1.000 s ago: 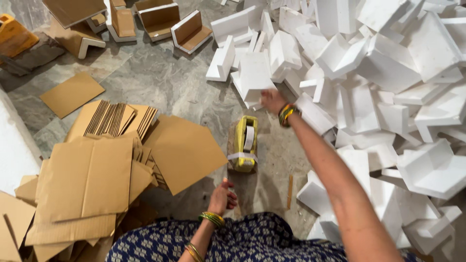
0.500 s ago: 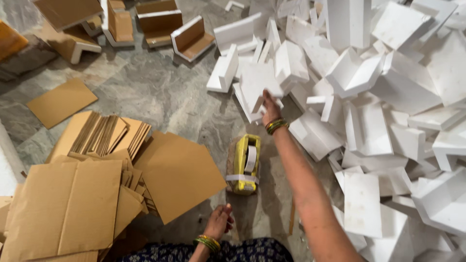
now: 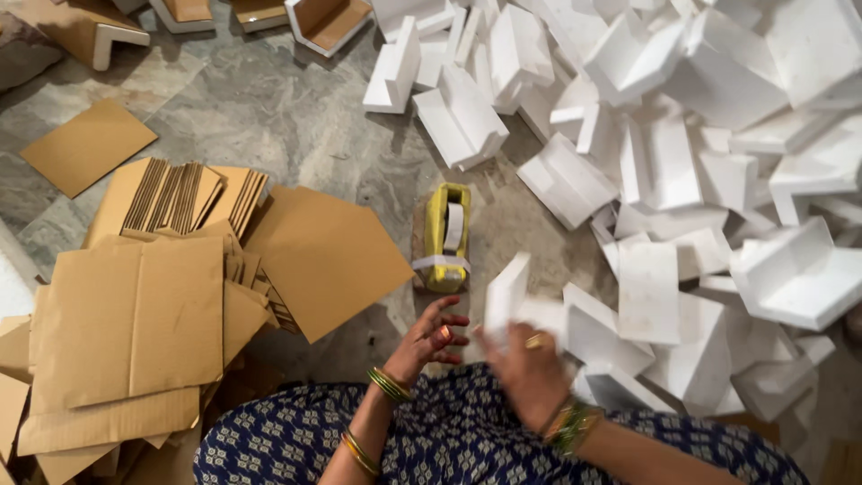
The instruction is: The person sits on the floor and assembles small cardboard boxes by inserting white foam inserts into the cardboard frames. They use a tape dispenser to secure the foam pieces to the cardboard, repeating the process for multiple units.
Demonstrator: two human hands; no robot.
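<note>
A white foam corner piece was held up on its end, just below the yellow tape holder.

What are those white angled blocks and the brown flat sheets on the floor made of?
The white corner piece in the right hand looks like expanded foam: matte, chalky white, thick and blocky. The brown sheets look like corrugated cardboard: dull tan faces, and the stacked edges seem ribbed. The left hand is empty.

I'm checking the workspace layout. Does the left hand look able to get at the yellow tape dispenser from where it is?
Probably yes. The left hand hangs open just below the yellow tape dispenser, with only bare floor between them.
</note>
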